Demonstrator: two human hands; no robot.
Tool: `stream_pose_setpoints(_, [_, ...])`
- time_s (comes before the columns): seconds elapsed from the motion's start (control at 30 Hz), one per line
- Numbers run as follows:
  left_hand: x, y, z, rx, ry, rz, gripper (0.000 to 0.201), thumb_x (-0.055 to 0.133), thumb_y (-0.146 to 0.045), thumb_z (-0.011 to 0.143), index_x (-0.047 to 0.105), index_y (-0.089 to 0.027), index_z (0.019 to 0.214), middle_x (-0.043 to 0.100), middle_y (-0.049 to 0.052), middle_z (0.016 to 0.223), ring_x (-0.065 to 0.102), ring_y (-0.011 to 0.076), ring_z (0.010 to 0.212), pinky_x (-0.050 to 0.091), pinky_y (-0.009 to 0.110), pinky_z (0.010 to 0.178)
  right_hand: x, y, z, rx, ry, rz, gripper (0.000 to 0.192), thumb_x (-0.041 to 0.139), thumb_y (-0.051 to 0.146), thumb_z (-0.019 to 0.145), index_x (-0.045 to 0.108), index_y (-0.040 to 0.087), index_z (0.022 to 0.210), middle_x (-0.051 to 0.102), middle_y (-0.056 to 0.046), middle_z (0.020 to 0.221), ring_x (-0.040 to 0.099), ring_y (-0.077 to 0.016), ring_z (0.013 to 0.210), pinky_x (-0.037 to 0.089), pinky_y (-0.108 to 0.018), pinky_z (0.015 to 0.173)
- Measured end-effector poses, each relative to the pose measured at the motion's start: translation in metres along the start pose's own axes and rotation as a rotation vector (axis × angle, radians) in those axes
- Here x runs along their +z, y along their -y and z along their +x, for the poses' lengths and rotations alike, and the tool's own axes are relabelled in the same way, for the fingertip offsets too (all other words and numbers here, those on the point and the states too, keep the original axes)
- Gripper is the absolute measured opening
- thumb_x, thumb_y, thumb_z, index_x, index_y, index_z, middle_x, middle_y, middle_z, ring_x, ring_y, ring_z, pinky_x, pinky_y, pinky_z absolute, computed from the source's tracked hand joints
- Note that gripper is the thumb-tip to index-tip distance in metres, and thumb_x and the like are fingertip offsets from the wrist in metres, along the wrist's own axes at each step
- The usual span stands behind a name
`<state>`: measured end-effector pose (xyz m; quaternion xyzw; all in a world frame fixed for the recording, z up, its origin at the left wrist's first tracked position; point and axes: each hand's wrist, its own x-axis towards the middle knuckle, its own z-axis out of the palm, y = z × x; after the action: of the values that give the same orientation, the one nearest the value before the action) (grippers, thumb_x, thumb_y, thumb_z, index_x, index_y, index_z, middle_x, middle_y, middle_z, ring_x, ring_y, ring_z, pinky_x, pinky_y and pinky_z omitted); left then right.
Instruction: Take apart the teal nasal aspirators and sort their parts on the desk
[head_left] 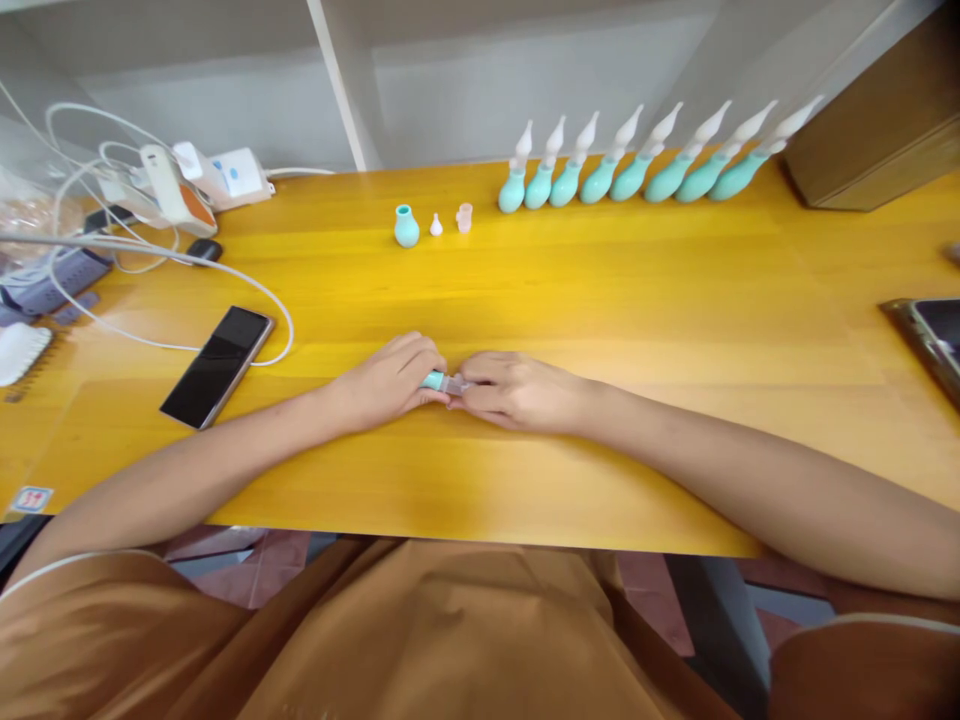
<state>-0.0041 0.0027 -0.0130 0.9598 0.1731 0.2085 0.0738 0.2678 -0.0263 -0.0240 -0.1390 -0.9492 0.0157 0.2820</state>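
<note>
two hands (394,378) (517,392) grasp one teal-and-clear bulb (433,380); a sticker (32,499) bears blurred red digits.

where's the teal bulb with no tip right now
In the head view, the teal bulb stands on the table left of centre, beyond the left hand, just left of the small pink cone, with the row of tipped bulbs farther right.

Desk workspace, office or home study hard to tell, yellow wooden desktop (637,310), grey shelving (480,90) with a pale divider (336,80) along the far side, plugged-in chargers (241,176) at far left, phone (217,367) at left, small numbered sticker (32,499) at near left
</note>
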Motion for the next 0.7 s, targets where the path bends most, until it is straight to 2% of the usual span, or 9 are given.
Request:
stream_pose_setpoints(0.27, [0.0013,-0.0052,0.0003,-0.091,-0.101,-0.078,0.043,0.057,-0.061,0.112,0.06,-0.018,0.114,0.069,0.008,0.102,0.066,0.0233,0.093,0.055,0.035,0.082,0.001,0.0,0.0021,0.015,-0.077,0.028,0.036,0.056,0.029,0.12,0.076,0.018,0.092,0.066,-0.005,0.086,0.057,-0.0166,0.076,0.047,-0.028,0.073])
stream_pose_setpoints(0.37, [0.0015,-0.0072,0.0016,-0.07,-0.109,-0.035,0.043,0.055,-0.06,0.112,0.06,-0.017,0.113,0.069,0.009,0.1,0.066,0.0231,0.091,0.055,0.035,0.08,0.0006,-0.0003,0.0018,0.014,-0.065,0.034,0.037,0.054,0.03,0.12,0.077,0.019,0.094,0.066,-0.005,0.086,0.057,-0.0169,0.076,0.048,-0.029,0.073])
stream_pose_setpoints(0.6, [-0.0005,-0.0059,-0.0003,-0.013,0.019,0.165,0.052,0.043,-0.06,0.117,0.067,-0.016,0.101,0.072,0.013,0.099,0.064,0.0261,0.091,0.052,0.04,0.084,0.0,-0.0021,-0.0009,-0.004,-0.001,0.044,0.028,0.056,0.026,0.119,0.08,0.017,0.108,0.075,-0.009,0.098,0.069,-0.0201,0.09,0.058,-0.032,0.084])
stream_pose_setpoints(0.7, [-0.0012,-0.0065,-0.0014,-0.006,0.051,0.222,0.051,0.043,-0.057,0.117,0.068,-0.016,0.101,0.073,0.014,0.101,0.063,0.0271,0.092,0.051,0.041,0.085,0.0008,-0.0026,-0.0014,-0.011,-0.004,0.036,0.028,0.057,0.026,0.118,0.081,0.016,0.105,0.076,-0.011,0.098,0.07,-0.0212,0.09,0.059,-0.032,0.085])
